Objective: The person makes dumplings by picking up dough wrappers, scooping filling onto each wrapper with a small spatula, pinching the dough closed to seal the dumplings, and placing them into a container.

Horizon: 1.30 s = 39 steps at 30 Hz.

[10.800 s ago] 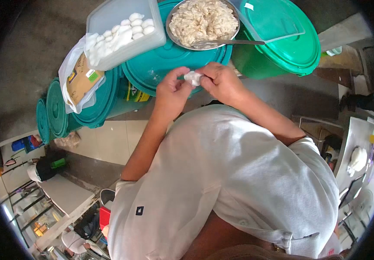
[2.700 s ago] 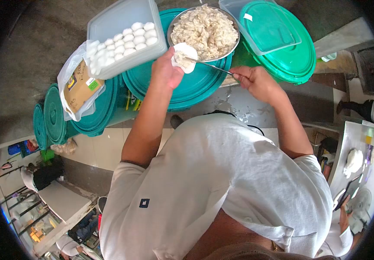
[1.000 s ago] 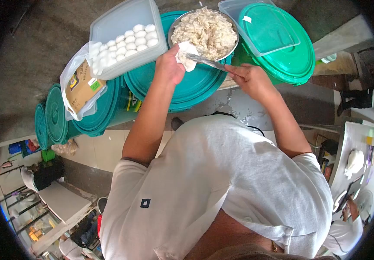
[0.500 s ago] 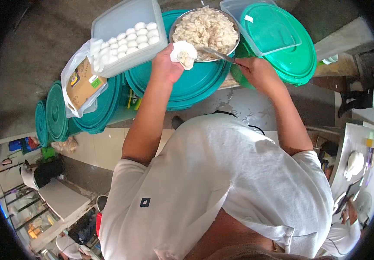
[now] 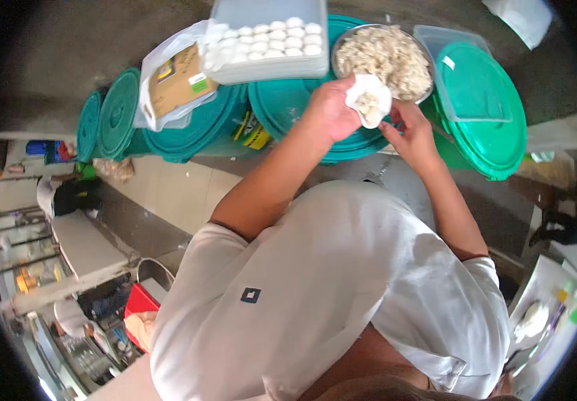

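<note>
My left hand (image 5: 332, 110) holds a round white dough wrapper (image 5: 360, 85) cupped in its fingers, with a small lump of pale filling (image 5: 368, 105) on it. Close to the wrapper's right edge is my right hand (image 5: 414, 134), its thumb and forefinger apart. Some of its fingers are hidden, and no tool shows in it. Just beyond both hands stands a metal bowl (image 5: 430, 85) heaped with pale, chunky filling (image 5: 385, 53). To its left, a translucent plastic box (image 5: 268, 71) contains rows of white dough balls (image 5: 277, 35).
Large teal lidded tubs (image 5: 118, 113) line the front, with a green lid (image 5: 502, 144) at right under a clear plastic container (image 5: 479, 93). A cardboard box in a plastic bag (image 5: 178, 80) sits left. Another person (image 5: 68, 195) is at far left.
My right hand has moved from the bowl to the wrapper, and the long metal utensil it held is out of sight. The camera view has shifted, so everything appears farther right.
</note>
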{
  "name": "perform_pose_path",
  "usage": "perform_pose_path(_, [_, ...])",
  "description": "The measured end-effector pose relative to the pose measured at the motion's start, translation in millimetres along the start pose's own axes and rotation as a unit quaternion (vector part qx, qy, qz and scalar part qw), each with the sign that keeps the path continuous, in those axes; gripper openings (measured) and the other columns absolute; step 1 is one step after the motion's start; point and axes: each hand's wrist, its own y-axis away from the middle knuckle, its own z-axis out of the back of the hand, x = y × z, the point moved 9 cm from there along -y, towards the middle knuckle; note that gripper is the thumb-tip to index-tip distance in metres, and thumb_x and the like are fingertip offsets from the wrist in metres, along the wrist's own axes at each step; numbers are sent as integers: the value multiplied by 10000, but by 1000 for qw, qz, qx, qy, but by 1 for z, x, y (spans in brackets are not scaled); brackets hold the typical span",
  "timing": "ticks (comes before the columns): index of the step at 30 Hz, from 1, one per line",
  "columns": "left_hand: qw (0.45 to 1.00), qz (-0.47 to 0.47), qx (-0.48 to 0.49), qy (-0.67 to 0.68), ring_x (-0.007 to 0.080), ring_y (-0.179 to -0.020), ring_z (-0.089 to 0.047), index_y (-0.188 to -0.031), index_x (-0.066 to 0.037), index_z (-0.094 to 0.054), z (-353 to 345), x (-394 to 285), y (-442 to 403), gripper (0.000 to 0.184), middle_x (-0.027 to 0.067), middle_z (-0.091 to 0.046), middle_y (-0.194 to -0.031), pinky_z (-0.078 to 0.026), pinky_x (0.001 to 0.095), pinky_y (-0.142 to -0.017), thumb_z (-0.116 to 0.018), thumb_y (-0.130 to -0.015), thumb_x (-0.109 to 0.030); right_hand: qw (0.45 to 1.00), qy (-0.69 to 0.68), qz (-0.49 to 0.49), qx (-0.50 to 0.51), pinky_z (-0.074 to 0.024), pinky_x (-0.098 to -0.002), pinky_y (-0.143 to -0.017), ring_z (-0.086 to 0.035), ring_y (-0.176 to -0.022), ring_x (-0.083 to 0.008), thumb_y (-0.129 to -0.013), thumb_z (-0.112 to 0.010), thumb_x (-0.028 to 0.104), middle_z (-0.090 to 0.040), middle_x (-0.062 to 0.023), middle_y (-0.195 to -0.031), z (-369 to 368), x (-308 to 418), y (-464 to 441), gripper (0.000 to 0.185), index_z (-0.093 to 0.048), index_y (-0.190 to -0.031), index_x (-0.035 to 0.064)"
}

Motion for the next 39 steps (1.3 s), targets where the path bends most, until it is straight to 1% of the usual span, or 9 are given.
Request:
perform_pose_path(5, [999,-7,-26,-22,362,-1168,-561,-1276,59,-476,11,1,11,446,208,-575,-1261,-428,509,-1024,-330,-1026,-280,998,-5,62,-25,-504,-338,-651,-617,-786,-261,-801,-715,43,-622,-132,-912,-7,6,7,253,-636,-1039,18])
perform_pose_path(8, [1000,-21,-17,-14,362,-1160,-564,-1275,57,-481,11,-1,19,447,205,-576,-1260,-428,508,-1023,-348,-1027,-290,992,11,119,-45,-508,-335,-661,-623,-811,-262,-809,-706,44,-630,-138,-929,-9,20,6,214,-637,-1008,10])
perform_pose_path(14, [999,-29,14,29,361,-1145,-570,-1273,59,-482,25,-1,23,431,199,-582,-1248,-432,499,-1019,-372,-1026,-277,995,3,97,-9,-505,-354,-743,-625,-844,-291,-834,-675,31,-639,-150,-934,-27,20,0,154,-637,-977,-10])
perform_pose_path(16, [997,-48,-50,36,360,-1124,-582,-1253,46,-506,40,-3,30,414,191,-593,-1224,-448,505,-993,-399,-1021,-280,994,0,111,-2,-497,-359,-770,-623,-841,-295,-858,-650,31,-637,-152,-922,-37,21,-2,134,-630,-981,-18])
perform_pose_path(25, [982,-82,-118,-122,245,-953,-649,-1126,-64,-594,69,-18,71,309,109,-665,-1046,-538,453,-676,-541,-980,-332,992,-91,33,77,-479,-311,-708,-598,-783,-203,-901,-569,22,-621,-116,-881,-82,3,-9,115,-631,-985,-26])
perform_pose_path(28, [974,-99,-135,-152,236,-942,-643,-1122,-80,-595,75,-25,82,300,90,-666,-1052,-527,434,-667,-573,-964,-335,985,-141,22,92,-454,-268,-649,-556,-736,-132,-913,-538,23,-610,-67,-879,-102,0,-12,150,-629,-1023,-24])
perform_pose_path(30, [971,-113,-146,-152,225,-936,-638,-1114,-95,-599,80,-30,86,303,76,-667,-1055,-518,421,-654,-596,-952,-351,944,-294,-123,92,-419,-225,-607,-526,-690,-91,-922,-542,31,-618,-37,-908,-114,-16,-14,164,-619,-1059,-15])
perform_pose_path(34, [971,-107,-154,-147,218,-920,-636,-1092,-93,-610,84,-34,95,292,74,-675,-1040,-504,400,-638,-593,-955,-350,927,-303,-173,135,-411,-209,-586,-511,-655,-67,-940,-544,62,-609,-10,-854,-127,-5,-18,141,-612,-1042,-8])
perform_pose_path(39, [966,-112,-128,-193,165,-855,-630,-1061,-76,-624,85,-37,98,334,56,-675,-979,-500,329,-631,-678,-900,-363,940,-274,-138,149,-403,-219,-568,-504,-632,-65,-944,-549,91,-591,0,-761,-139,-16,-20,129,-627,-993,1])
